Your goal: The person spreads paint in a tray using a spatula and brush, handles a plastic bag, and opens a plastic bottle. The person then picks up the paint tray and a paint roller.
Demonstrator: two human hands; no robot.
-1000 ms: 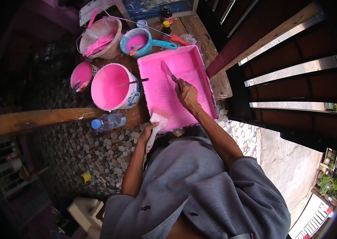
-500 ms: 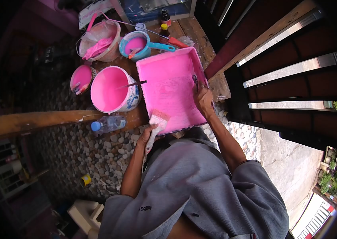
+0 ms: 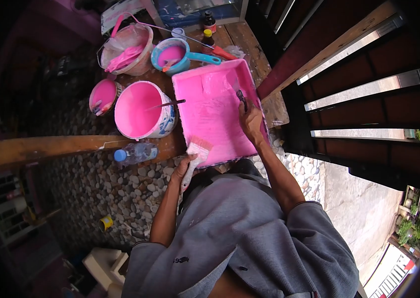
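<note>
My left hand (image 3: 184,166) is closed around the pale, paint-smeared handle of a wide paintbrush (image 3: 197,151). Its pink bristles lie over the near left corner of a pink-coated paint tray (image 3: 210,119). Inside the tray's right half, my right hand (image 3: 251,121) grips a dark-handled scraper (image 3: 241,97). The scraper's flat end is coated pink and points toward the far right of the tray, so its outline is hard to make out. Pink paint covers the tray floor, with streaks and scraped patches toward the far end.
Left of the tray stand a white bucket of pink paint (image 3: 138,111) with a stick across its rim, and a smaller paint can (image 3: 105,97). Behind are a blue dipper (image 3: 171,55), a larger bucket (image 3: 129,54) and small bottles (image 3: 209,37). A plastic bottle (image 3: 135,154) lies nearby. Dark slats rise at right.
My right hand has shifted slightly left with the scraper, away from the tray's right wall. A smoothed patch now shows at the tray's far end. The left hand and paintbrush have stayed put.
</note>
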